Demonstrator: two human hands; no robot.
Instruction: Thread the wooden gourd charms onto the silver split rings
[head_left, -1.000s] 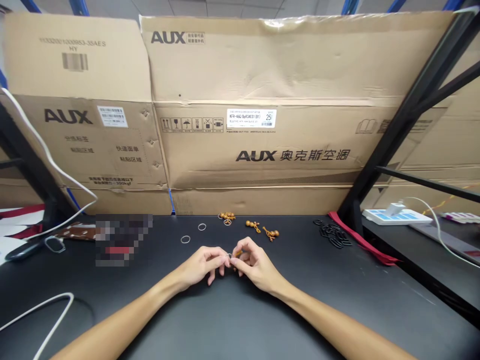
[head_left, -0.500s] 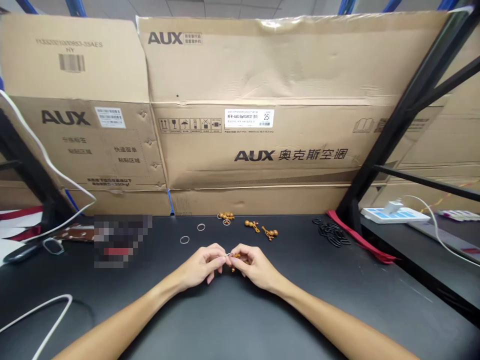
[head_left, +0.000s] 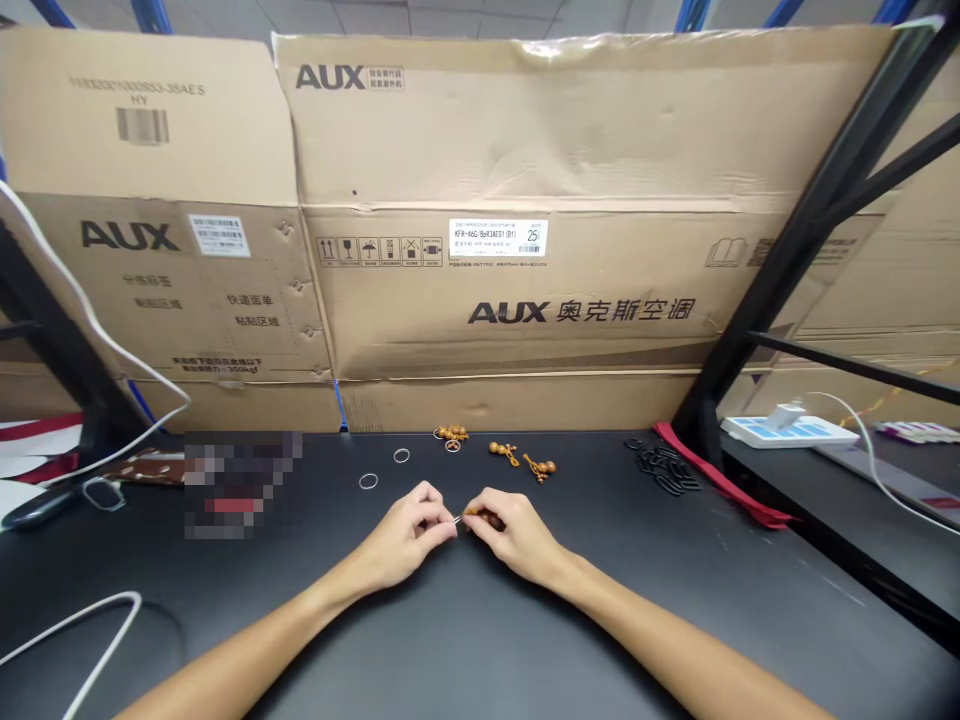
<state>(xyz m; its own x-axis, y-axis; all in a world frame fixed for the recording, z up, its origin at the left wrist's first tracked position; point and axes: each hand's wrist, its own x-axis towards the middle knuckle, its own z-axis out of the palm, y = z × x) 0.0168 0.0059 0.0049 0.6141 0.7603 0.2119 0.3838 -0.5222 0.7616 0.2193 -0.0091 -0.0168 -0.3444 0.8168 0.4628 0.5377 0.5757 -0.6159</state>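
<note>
My left hand (head_left: 409,525) and my right hand (head_left: 514,535) meet above the black table (head_left: 570,580). Left fingertips pinch a small metal ring (head_left: 456,519). My right fingers hold a brown wooden gourd charm (head_left: 480,517), partly hidden by them, with the ring close against it. Farther off lie two loose rings (head_left: 368,481) (head_left: 401,455), another ring (head_left: 452,445) under a gourd charm (head_left: 451,433), and two more gourd charms (head_left: 504,450) (head_left: 540,467).
Black plastic loops (head_left: 666,470) and a red strap (head_left: 720,480) lie to the right. Flattened cardboard boxes (head_left: 495,240) stand along the back edge, between black shelf posts. A white cable (head_left: 67,630) lies at lower left, beside a pixelated blurred patch (head_left: 240,485).
Both hands have risen slightly up the view, and the charm no longer hangs below my fingers. The ring stays between my fingertips. The view has shifted a little.
</note>
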